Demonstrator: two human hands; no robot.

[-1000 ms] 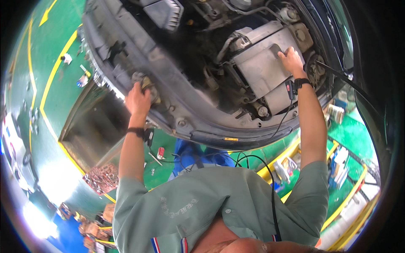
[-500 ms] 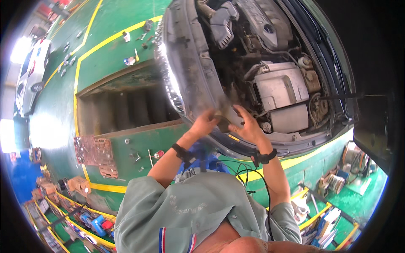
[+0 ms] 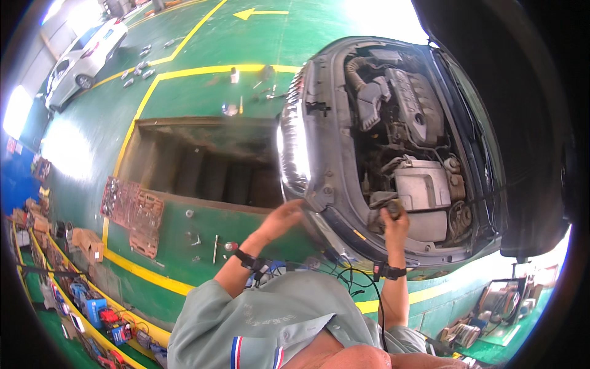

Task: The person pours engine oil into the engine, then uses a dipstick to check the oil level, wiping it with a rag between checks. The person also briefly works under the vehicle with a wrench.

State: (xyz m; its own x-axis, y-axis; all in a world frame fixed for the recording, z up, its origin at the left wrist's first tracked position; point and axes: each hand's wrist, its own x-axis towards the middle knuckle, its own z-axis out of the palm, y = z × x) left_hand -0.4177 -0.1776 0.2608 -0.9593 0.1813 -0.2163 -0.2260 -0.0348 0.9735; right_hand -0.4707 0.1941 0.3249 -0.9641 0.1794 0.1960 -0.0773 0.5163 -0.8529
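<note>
Head view: R hand [image 3: 395,229] is closed round a crumpled rag [image 3: 382,208], prob. cloth, held over the near front corner of the engine bay [image 3: 384,149], just beside the silver box cover [image 3: 423,186]. Can't tell if it touches anything below. L hand [image 3: 283,221] is blurred, fingers loosely out, apparently w/ nothing in it, near the car's front corner by the headlight [image 3: 335,238]; contact w/ the bodywork unclear.

Step in hand, my read: one-handed rag handling at the bay's edge; wiping vs. just carrying, can't say. Next move prob. calls for a snug grip on the loose folds, kept clear of bay parts that could snag it, w/ L hand free to help.

Rag's look: grey overall, w/ a darker brownish patch by the fingers, bunched & uneven, likely soft & floppy; looks grubby, tho blur hides detail.
</note>
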